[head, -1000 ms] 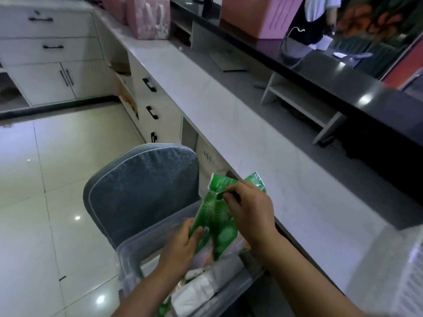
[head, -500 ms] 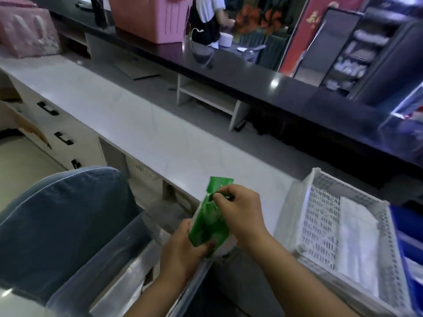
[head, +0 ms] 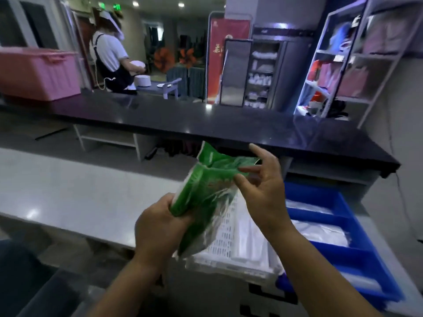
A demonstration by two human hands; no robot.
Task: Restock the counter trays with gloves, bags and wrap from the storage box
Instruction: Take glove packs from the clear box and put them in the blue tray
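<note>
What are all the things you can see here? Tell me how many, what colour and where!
packet: one, green, held up in both hands over the white tray
tray: one, white, slotted, on the light counter below the packet
bin: one, blue, right of the white tray
crate: one, pink, far left on the dark counter
dark counter: one, black, across the middle
left hand: one, gripping the packet's lower end
right hand: one, pinching the packet's top
</note>
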